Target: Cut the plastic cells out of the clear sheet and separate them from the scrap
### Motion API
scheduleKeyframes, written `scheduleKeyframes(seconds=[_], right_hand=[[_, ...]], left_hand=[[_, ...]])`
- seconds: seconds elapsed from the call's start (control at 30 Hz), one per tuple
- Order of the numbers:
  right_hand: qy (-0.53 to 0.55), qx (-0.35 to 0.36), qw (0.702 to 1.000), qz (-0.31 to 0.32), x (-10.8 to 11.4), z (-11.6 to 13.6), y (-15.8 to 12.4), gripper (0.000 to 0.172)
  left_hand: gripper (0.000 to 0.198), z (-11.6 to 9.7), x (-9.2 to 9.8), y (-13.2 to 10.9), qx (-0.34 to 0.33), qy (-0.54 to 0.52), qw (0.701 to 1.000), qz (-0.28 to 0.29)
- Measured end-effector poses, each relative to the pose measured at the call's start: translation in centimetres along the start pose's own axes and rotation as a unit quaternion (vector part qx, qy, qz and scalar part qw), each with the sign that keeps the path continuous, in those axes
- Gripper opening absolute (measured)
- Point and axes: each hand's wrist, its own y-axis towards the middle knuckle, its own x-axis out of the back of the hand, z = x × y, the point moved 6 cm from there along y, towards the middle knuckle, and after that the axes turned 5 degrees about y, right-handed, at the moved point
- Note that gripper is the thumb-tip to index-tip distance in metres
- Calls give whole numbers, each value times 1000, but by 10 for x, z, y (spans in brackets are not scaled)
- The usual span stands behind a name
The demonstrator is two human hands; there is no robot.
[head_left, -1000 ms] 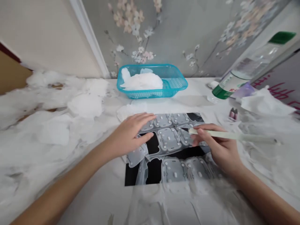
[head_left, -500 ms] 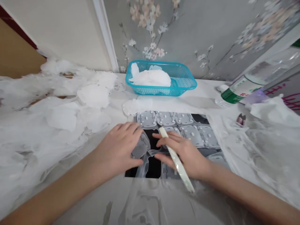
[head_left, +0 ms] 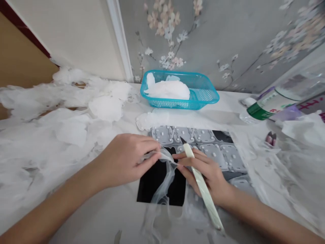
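My left hand (head_left: 127, 159) pinches a thin, translucent, rubbery piece (head_left: 166, 155) between thumb and fingers, lifted off a black surface (head_left: 147, 184). My right hand (head_left: 205, 171) has a pale, pearly pen-shaped tool (head_left: 204, 186) with a dark pointed tip lying across its fingers. The thumb and fingertips of that hand also close on the right end of the rubbery piece. From there a clear curled strip (head_left: 165, 184) hangs down over the black surface. Beyond and to the right, rows of rounded translucent panels (head_left: 212, 154) with small white nubs lie on the table.
A blue plastic basket (head_left: 210, 98) at the back contains white pieces (head_left: 169, 89). Heaps of translucent scraps (head_left: 73, 125) cover the left side; more film (head_left: 291, 169) lies at right. A tilted bottle (head_left: 269, 103) and a small dark-pink item (head_left: 271, 138) are also at right.
The rubbery piece has come up off the black surface, baring more black. Both hands have closed on it, and the tool has shifted slightly right with the right hand.
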Motion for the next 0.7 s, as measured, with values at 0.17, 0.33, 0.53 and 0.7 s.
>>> scheduleKeyframes(seconds=[0.17, 0.33, 0.53, 0.7], right_hand=[[32, -32, 998, -39, 6, -2, 3, 14], [65, -115, 988, -78, 9, -17, -1, 8], [82, -101, 990, -56, 5, -14, -2, 9], [66, -32, 997, 6, -2, 0, -3, 16]], left_hand=[[23, 32, -1, 3, 117, -83, 989, 41], [24, 82, 19, -1, 242, -172, 952, -79], [21, 109, 15, -7, 349, -335, 860, -163], [14, 137, 22, -24, 422, -354, 774, -314]])
